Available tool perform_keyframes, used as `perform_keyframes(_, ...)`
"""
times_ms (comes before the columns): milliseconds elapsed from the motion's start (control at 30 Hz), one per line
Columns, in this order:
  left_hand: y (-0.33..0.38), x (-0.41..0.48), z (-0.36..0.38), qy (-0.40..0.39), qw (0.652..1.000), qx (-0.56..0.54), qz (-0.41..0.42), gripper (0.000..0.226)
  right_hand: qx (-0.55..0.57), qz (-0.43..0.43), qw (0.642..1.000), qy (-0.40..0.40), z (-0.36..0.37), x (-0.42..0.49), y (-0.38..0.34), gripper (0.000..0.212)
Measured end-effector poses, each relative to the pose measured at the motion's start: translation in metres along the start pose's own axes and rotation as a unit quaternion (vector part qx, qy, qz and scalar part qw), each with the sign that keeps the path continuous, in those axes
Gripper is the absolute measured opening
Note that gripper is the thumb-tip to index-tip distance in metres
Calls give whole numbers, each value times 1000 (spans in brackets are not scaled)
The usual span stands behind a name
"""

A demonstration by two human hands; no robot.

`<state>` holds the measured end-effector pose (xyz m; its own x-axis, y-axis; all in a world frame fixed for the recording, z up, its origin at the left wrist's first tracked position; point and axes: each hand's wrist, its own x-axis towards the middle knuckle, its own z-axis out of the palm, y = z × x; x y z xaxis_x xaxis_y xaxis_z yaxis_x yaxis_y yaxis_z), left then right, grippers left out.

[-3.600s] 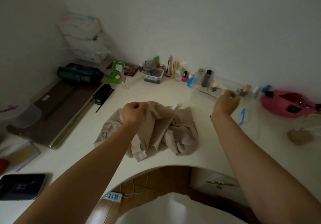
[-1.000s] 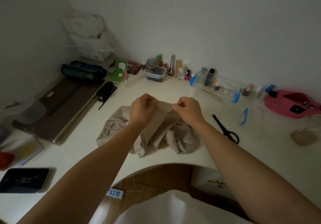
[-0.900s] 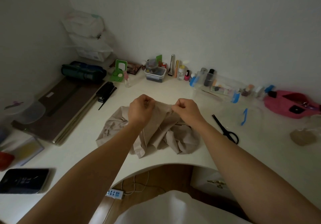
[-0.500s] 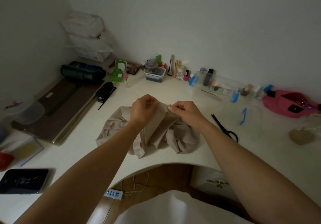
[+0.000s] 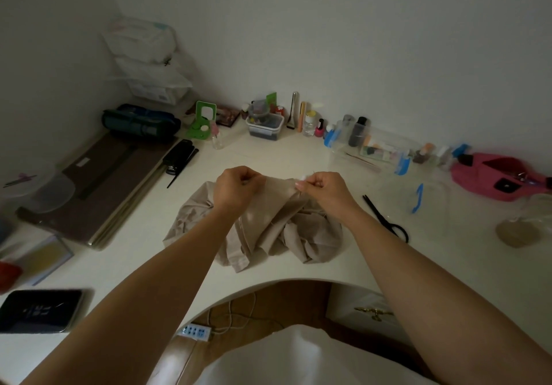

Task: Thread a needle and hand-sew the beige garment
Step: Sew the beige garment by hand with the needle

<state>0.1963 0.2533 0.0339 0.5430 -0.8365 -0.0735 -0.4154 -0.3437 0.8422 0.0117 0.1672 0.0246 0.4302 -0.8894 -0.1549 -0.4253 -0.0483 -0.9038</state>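
Beige garment fold pinched by both hands, needle too small to discern

No legible text, number or brand anywhere. Pale marks on the dark screen at the near left of the bench, too blurred to read; faint print on the white box and labels on the bottles, too small.

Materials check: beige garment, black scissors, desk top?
Beige garment: matte woven cloth, likely cotton; it creases and bunches softly. Black scissors: dark all over, probably coated metal; too small to confirm. Desk top: cream, smooth, faint sheen, likely laminate.
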Motion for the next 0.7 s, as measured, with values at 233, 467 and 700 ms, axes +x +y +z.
perform_keyframes(233,8,-6,8,-51,998,-13,21,11,0,23,1000,-19,-4,-2,-4,14)
perform_keyframes(467,18,-10,7,-108,992,-45,35,10,14,2,994,-112,7,-5,-26,19)
perform_keyframes(700,7,-10,-5,-141,983,-113,-33,31,35,7,998,-49,7,-1,-16,2)
